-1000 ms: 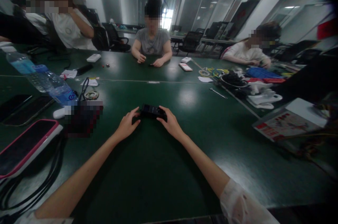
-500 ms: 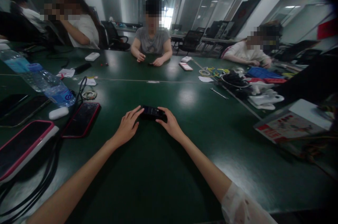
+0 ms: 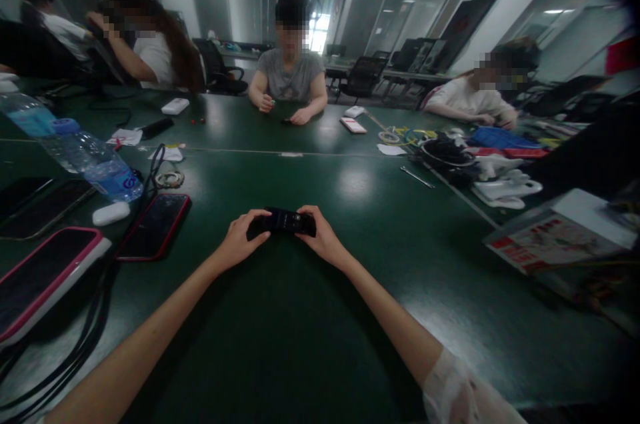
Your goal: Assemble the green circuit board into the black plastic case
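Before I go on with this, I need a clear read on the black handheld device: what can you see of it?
The black device is a dark, oblong block, with small pale marks on its upper face; they are too small to read. It looks like plastic, though that is uncertain. Its long side runs left to right. The left hand holds its left end, the right hand its right. It is above the green table; whether it touches it is unclear.
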{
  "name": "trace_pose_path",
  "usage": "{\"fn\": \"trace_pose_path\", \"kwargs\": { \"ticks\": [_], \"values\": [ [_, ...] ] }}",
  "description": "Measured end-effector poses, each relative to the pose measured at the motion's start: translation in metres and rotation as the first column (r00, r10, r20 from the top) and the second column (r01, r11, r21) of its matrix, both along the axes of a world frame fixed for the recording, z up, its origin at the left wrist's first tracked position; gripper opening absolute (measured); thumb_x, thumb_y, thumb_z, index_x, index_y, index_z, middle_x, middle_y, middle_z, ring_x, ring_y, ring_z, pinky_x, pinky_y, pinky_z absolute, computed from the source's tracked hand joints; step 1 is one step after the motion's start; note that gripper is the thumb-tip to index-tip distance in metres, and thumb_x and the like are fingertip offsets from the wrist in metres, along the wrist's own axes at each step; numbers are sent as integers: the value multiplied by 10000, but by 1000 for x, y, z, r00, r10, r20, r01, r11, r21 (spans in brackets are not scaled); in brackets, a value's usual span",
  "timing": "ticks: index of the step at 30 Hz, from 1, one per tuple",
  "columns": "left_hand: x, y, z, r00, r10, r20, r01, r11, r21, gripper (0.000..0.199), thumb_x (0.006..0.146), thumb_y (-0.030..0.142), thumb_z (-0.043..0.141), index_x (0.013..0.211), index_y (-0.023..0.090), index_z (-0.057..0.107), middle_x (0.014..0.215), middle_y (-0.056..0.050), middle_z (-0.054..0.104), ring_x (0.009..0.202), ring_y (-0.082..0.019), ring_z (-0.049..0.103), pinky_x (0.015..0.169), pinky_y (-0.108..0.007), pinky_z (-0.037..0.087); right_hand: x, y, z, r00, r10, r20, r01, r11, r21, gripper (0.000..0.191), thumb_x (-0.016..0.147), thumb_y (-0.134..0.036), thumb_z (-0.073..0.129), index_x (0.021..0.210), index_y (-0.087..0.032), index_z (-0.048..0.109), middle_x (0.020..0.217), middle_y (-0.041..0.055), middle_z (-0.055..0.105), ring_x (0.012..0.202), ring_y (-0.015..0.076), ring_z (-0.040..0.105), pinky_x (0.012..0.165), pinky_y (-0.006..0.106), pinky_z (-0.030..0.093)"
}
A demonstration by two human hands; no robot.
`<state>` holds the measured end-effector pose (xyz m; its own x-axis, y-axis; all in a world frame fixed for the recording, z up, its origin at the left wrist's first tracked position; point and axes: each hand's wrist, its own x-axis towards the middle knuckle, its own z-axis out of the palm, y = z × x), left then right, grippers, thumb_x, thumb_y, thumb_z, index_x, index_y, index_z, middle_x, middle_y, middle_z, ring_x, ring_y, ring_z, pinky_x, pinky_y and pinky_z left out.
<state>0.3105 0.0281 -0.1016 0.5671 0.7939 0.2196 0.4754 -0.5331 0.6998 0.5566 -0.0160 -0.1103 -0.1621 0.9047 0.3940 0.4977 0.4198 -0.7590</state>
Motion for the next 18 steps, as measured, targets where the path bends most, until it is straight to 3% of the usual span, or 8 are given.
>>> {"fn": "trace_pose_path", "kwargs": {
  "ticks": [9,13,18],
  "values": [
    [0,2,-1,999,4,32,-3,1000,-30,306,931,332,484,1236,318,471,1301,-37,522,1227,-257,482,1035,-530,357,0,-1,6,992,13,-126,-24,996,-82,455,759,-344,715,1124,-254,459,1134,54,526,1078,220,551,939,407,459],
    [1,3,-4,999,-2,40,4,999,-39,290,928,332,489,1216,312,468,1299,-39,523,1226,-254,496,1051,-533,340,3,2,3,982,15,-190,-46,987,-156,473,746,-360,725,1128,-252,468,1115,48,552,1064,217,569,913,397,468],
    [2,3,-7,992,41,121,-26,992,-119,421,893,353,554,1241,249,341,1274,-108,552,1250,-276,501,1062,-558,316,5,3,6,971,26,-239,-76,976,-203,462,728,-345,741,1109,-251,498,1084,35,583,1014,205,591,905,398,466]
  ]
}}
